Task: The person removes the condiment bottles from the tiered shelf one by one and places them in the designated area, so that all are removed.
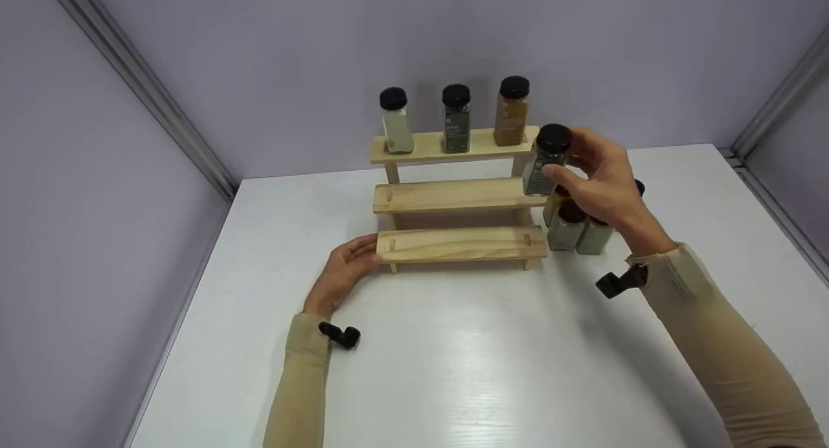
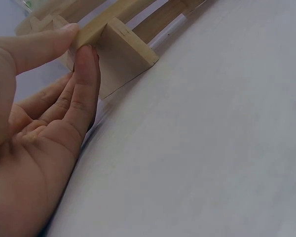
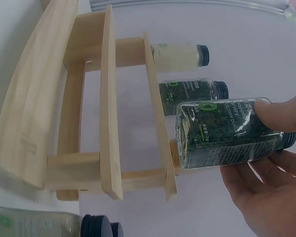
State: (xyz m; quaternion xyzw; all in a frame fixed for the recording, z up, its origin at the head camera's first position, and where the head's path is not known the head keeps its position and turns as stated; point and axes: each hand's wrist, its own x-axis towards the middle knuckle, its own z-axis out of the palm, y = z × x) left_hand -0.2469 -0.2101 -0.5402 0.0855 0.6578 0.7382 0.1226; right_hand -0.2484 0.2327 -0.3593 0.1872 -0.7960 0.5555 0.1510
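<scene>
My right hand holds a spice jar with dark green flakes and a black lid, thumb on one side and fingers on the other. In the head view that jar overlaps the right end of the middle shelf. My left hand pinches the left end of the lowest shelf of a three-step wooden rack, as the left wrist view shows with thumb above and finger below. On the top shelf stand a pale-filled jar, a dark green jar and an orange-brown jar.
Beside the rack's right end several more jars stand on the white table, among them a pale jar and a greenish jar, partly hidden by my right hand. A lilac wall rises behind the rack.
</scene>
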